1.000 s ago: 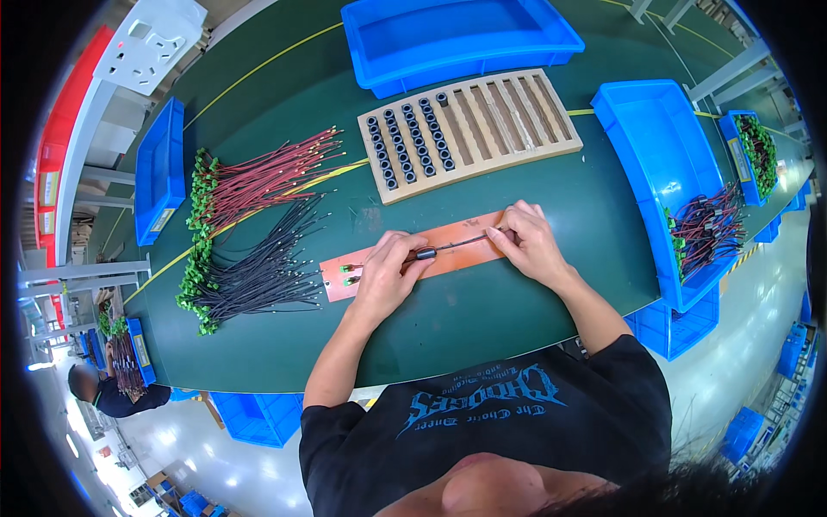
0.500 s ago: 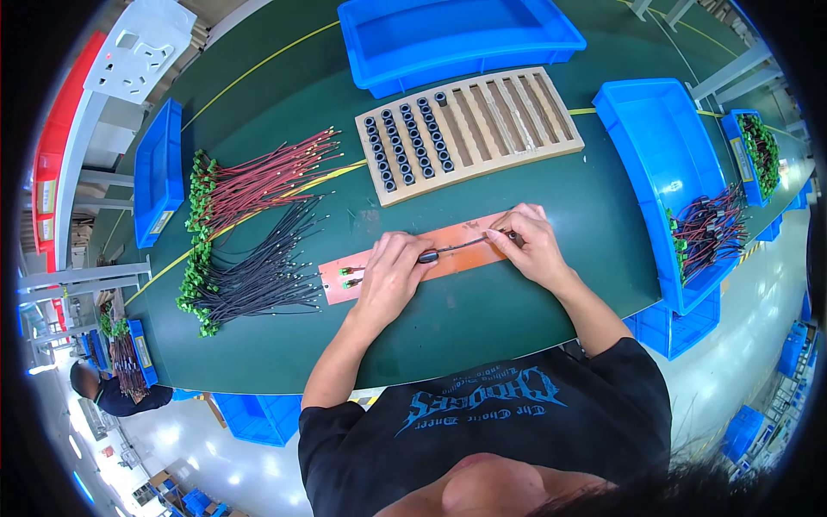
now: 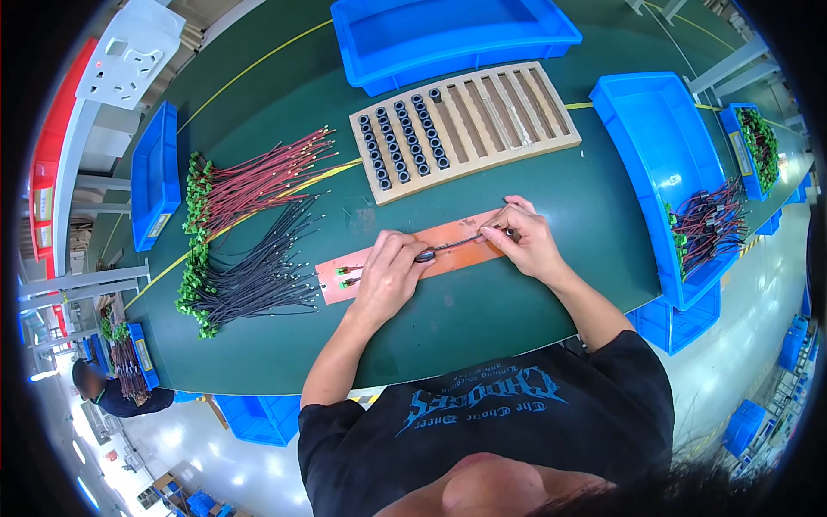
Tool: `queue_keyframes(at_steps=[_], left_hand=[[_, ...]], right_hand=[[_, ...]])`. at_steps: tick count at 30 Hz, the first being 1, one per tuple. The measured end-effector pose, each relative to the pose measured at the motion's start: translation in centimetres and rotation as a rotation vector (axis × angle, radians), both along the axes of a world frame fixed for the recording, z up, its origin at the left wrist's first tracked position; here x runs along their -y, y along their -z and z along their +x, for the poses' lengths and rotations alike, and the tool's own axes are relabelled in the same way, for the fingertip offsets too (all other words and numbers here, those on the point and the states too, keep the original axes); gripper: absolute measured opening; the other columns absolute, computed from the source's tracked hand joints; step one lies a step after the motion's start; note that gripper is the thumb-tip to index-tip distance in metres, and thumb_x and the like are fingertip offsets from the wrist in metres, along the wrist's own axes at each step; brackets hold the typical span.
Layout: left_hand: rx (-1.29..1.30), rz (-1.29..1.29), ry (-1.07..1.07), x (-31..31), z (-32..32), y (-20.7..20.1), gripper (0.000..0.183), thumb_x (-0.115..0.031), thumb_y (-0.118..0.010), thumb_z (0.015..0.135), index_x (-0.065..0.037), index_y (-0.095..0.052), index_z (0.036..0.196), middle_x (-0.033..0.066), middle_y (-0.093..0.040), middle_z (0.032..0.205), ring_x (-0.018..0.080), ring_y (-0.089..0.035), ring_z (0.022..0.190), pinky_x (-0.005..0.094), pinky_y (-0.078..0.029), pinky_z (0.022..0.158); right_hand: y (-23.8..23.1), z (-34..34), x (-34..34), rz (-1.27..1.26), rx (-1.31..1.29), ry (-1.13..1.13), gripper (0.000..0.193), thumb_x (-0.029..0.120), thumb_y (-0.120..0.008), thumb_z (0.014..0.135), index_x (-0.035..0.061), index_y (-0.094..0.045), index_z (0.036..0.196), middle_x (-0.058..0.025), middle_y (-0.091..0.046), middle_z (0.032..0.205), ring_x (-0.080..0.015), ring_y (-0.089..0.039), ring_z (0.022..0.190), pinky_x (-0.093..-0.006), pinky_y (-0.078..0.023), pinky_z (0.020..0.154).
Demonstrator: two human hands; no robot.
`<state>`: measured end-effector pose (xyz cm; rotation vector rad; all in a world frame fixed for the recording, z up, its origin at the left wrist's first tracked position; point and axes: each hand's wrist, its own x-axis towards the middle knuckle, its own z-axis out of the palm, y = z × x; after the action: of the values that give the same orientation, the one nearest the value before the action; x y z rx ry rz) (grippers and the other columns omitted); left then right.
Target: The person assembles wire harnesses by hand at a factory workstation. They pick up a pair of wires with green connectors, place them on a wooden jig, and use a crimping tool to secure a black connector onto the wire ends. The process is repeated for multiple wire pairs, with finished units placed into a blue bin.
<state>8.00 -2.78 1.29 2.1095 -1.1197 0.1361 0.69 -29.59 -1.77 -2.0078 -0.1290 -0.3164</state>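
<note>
A flat orange board (image 3: 328,291) lies slantwise on the green table in front of me. Above it my left hand (image 3: 389,274) is closed, its fingertips at a short black cylinder (image 3: 425,256) threaded on a thin dark wire (image 3: 461,244). My right hand (image 3: 524,241) pinches that wire farther along, toward the board's right end; what lies under its fingers is partly hidden. Two small green connectors (image 3: 345,277) show on the board, left of my left hand.
A wooden slotted tray (image 3: 392,192) holds rows of black ring-shaped cylinders (image 3: 405,142). To the left lie bundles of red wires (image 3: 267,172) and black wires (image 3: 267,267) with green connectors. Blue bins stand behind (image 3: 457,60), left (image 3: 155,181) and right (image 3: 663,155). A person (image 3: 121,396) is at far left.
Both hands stay almost in place on the wire; my right fingers have shifted slightly. The whole scene has moved a little to the left in view.
</note>
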Motion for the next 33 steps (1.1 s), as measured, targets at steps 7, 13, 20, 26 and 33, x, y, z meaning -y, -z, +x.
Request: queue_keyframes(at_steps=[7,13,20,26,33], left_hand=[[-0.015,-0.033,-0.014,0.3,-0.3,0.7,0.028,-0.002,-0.084,0.076,0.003,-0.07,0.1,0.0129,-0.066,0.097,0.0327,-0.063,0.091,0.0415,-0.054,0.076],[-0.01,-0.03,-0.02,0.7,-0.4,0.6,0.029,0.0,-0.083,0.075,0.003,-0.069,0.1,0.0137,-0.066,0.098,0.0331,-0.063,0.091,0.0417,-0.055,0.077],[-0.006,-0.022,-0.015,1.0,-0.4,0.6,0.028,0.001,-0.083,0.076,0.004,-0.069,0.1,0.0144,-0.065,0.098,0.0335,-0.063,0.091,0.0416,-0.055,0.077],[0.003,-0.02,-0.011,1.2,-0.4,0.7,0.028,0.002,-0.082,0.076,0.004,-0.069,0.1,0.0147,-0.065,0.099,0.0338,-0.063,0.091,0.042,-0.054,0.078],[-0.07,-0.064,-0.002,1.1,-0.3,0.6,0.027,0.0,-0.083,0.077,0.003,-0.069,0.099,0.0142,-0.065,0.096,0.0335,-0.062,0.09,0.0418,-0.053,0.077]], right_hand=[[0.0,0.0,0.0,0.024,-0.009,-0.003,0.018,0.016,-0.074,0.096,0.0081,-0.065,0.082,0.0005,-0.077,0.081,-0.0157,-0.062,0.07,-0.0484,-0.038,0.112],[0.0,0.0,0.0,0.043,-0.007,-0.003,0.018,0.015,-0.073,0.097,0.0085,-0.064,0.082,-0.0002,-0.078,0.081,-0.0147,-0.063,0.071,-0.0483,-0.037,0.113],[0.0,0.0,0.2,0.044,-0.024,-0.01,0.018,0.014,-0.073,0.097,0.0086,-0.064,0.083,-0.0001,-0.078,0.082,-0.0142,-0.064,0.071,-0.049,-0.036,0.114],[0.0,-0.1,0.1,0.063,-0.024,-0.01,0.018,0.014,-0.072,0.097,0.0081,-0.064,0.082,-0.0002,-0.078,0.081,-0.0148,-0.065,0.071,-0.0497,-0.037,0.114],[-0.1,-0.1,0.5,0.052,0.016,-0.026,0.01,0.017,-0.075,0.094,0.0084,-0.069,0.092,-0.0022,-0.076,0.089,-0.0182,-0.068,0.082,-0.0508,-0.035,0.115]])
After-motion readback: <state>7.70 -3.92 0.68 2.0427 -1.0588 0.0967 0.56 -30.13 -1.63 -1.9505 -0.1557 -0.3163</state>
